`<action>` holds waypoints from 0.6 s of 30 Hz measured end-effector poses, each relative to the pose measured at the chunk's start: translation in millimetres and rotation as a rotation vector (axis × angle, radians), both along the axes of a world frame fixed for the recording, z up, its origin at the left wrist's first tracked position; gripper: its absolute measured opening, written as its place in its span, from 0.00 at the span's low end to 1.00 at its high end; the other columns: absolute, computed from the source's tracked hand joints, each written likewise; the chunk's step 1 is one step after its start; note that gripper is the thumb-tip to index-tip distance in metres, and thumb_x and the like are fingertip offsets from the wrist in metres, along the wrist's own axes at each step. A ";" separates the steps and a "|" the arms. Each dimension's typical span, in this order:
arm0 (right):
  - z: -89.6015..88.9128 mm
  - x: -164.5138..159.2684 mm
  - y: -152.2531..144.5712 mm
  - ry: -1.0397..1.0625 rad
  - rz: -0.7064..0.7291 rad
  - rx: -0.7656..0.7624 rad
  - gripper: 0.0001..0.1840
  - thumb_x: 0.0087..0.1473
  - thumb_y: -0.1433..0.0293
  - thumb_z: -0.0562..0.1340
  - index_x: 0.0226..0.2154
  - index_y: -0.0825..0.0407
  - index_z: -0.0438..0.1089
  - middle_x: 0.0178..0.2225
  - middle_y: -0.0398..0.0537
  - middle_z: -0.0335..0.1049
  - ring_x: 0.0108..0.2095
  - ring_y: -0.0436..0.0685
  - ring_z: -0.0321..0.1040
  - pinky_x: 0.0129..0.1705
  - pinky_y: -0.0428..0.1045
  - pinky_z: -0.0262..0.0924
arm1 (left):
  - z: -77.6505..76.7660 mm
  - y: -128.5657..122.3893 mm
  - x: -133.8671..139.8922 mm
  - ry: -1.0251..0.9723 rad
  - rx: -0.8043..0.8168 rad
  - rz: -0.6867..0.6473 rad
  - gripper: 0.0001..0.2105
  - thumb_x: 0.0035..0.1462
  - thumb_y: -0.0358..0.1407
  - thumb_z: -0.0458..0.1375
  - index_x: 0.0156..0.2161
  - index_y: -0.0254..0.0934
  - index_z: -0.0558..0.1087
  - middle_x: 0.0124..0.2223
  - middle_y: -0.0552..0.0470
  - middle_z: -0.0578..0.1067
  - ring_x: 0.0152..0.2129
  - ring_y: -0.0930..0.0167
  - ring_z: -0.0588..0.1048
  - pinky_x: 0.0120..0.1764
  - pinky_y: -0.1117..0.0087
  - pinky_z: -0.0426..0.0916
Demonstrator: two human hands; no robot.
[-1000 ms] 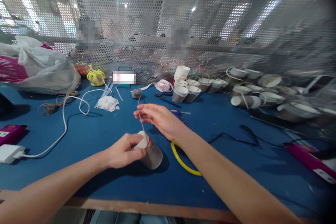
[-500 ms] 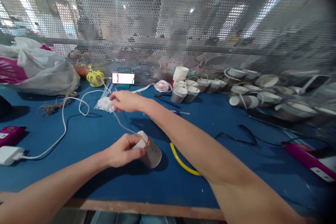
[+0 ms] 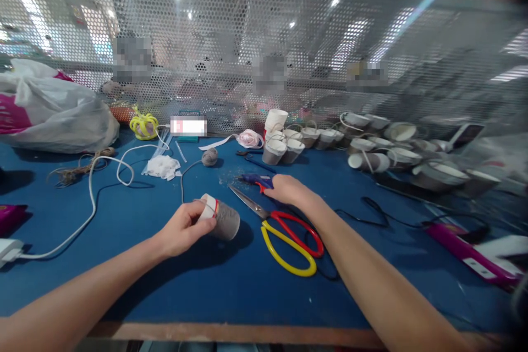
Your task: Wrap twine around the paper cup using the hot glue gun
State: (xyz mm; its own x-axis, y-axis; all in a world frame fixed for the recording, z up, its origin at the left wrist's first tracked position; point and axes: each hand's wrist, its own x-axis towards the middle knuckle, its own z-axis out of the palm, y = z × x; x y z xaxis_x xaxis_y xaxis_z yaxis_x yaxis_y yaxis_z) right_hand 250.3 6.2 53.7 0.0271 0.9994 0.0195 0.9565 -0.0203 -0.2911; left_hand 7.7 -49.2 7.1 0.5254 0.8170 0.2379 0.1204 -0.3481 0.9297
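Observation:
My left hand (image 3: 185,225) is closed on the rim end of a paper cup (image 3: 226,221), which is tilted on its side, wrapped in grey cord, with a white rim and a thin red line. A strand of that cord runs from the cup back to a small grey ball of yarn (image 3: 210,157). My right hand (image 3: 289,190) is wrapped round a blue glue gun (image 3: 256,179) with a red trigger, its nozzle pointing left. Just below the gun lie large scissors (image 3: 258,210) with one red and one yellow handle, blades slightly apart.
Several cord-wrapped cups with handles (image 3: 274,151) stand at the back and right. White scraps (image 3: 163,167), a ribbon roll (image 3: 249,138), a phone (image 3: 188,126) and a white cable (image 3: 94,203) lie left and centre. A purple power strip (image 3: 466,256) is at right; a perforated screen (image 3: 231,66) rises behind.
My right hand has moved from the yarn near the white scraps rightward to the glue gun. Scissors and yarn ball are now uncovered. The cup, still in my left hand, appears slightly higher and further left.

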 end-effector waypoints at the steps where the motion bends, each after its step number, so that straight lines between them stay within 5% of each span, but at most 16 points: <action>1: -5.0 1.7 -2.4 0.029 -0.017 -0.003 0.13 0.36 0.76 0.61 0.10 0.53 0.57 0.16 0.50 0.63 0.30 0.60 0.67 0.28 0.49 0.54 | 0.0 0.7 -0.6 0.004 0.017 0.009 0.10 0.49 0.35 0.50 0.26 0.29 0.67 0.27 0.50 0.67 0.26 0.73 0.63 0.32 0.72 0.60; 7: -9.1 3.9 -6.7 0.328 -0.082 0.036 0.03 0.40 0.77 0.57 0.21 0.55 0.61 0.16 0.44 0.63 0.23 0.54 0.66 0.25 0.46 0.57 | 1.8 4.2 -1.6 0.057 0.158 -0.049 0.11 0.52 0.35 0.49 0.24 0.30 0.66 0.28 0.50 0.67 0.27 0.73 0.64 0.33 0.72 0.60; 10: 3.0 -1.4 -15.0 0.524 -0.075 0.062 0.07 0.43 0.75 0.57 0.30 0.55 0.61 0.22 0.44 0.67 0.22 0.49 0.65 0.25 0.44 0.59 | 4.0 4.9 -0.7 0.079 0.213 -0.104 0.11 0.53 0.35 0.48 0.24 0.30 0.66 0.27 0.50 0.67 0.27 0.73 0.65 0.34 0.72 0.60; 18: 20.0 -21.9 -67.2 0.865 0.189 -0.027 0.13 0.46 0.63 0.58 0.31 0.56 0.65 0.21 0.43 0.66 0.19 0.47 0.63 0.21 0.43 0.58 | 4.5 3.0 -3.1 0.141 0.042 -0.027 0.11 0.52 0.37 0.48 0.31 0.29 0.67 0.28 0.52 0.66 0.26 0.74 0.63 0.32 0.74 0.60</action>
State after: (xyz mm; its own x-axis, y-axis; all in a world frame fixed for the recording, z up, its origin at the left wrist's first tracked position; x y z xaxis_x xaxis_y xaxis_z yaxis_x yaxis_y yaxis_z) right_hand 228.4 -61.1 73.7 -0.1443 0.9885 0.0447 0.3895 0.0983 -0.9157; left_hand 4.6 -46.1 11.6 0.5775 0.7929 0.1943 0.2384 -0.3914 0.8888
